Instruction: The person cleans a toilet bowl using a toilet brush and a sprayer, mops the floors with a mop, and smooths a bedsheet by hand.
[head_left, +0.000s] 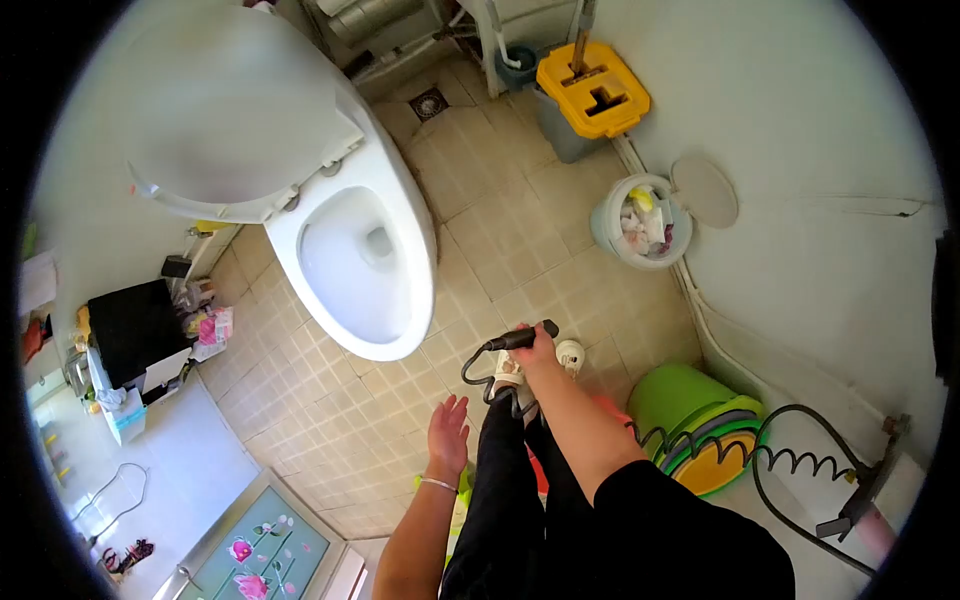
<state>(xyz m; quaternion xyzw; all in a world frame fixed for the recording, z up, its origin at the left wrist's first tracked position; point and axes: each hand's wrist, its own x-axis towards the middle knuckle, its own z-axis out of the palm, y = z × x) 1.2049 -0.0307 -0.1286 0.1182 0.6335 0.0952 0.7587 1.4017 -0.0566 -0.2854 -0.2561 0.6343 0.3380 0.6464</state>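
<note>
My right hand [536, 350] is closed round a black spray nozzle [518, 337], whose coiled black hose [700, 450] runs right to a wall fitting [868, 490]. My left hand [449, 435] hangs free at the lower middle, fingers apart, holding nothing, a bracelet on its wrist. Ahead and to the left of both hands stands a white toilet [405, 210] with its lid [235, 110] raised and its bowl uncovered.
A bin [602, 222] of waste with its lid [704, 190] open and a yellow-topped mop bucket [620, 75] stand along the right wall. Green basins [670, 395] are at right. A cabinet [285, 540] and counter [190, 450] lie lower left. My shoes [570, 357] are on the tiles.
</note>
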